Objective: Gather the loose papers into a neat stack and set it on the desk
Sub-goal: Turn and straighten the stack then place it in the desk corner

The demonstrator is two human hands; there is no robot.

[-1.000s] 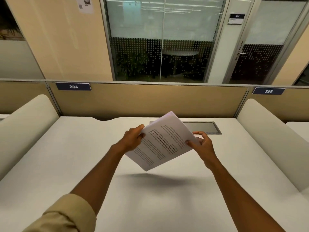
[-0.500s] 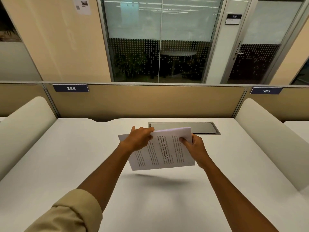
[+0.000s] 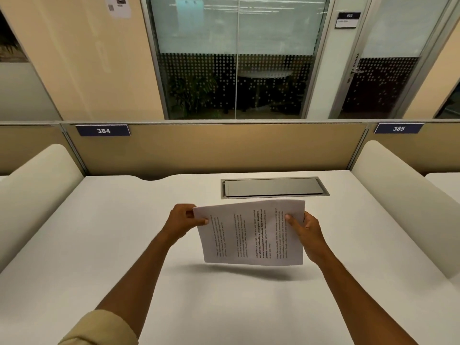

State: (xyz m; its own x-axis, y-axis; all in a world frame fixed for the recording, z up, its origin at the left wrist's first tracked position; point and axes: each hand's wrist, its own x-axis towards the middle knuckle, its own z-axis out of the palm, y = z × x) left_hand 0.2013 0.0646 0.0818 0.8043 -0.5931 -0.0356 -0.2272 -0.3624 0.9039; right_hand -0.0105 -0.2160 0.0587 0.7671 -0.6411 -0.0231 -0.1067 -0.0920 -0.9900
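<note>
Above the bare white desk, holding the gathered papers aloft — left hand and right hand each pinching a side edge — setting down remaining.

Warm, even indoor light falls from above; the white desk is bright without glare; a soft shadow lies on it just below the hands; ceiling lights reflect in the glass partition far beyond them; wide-angle distortion bows the frame edges; overall slightly soft.
</note>
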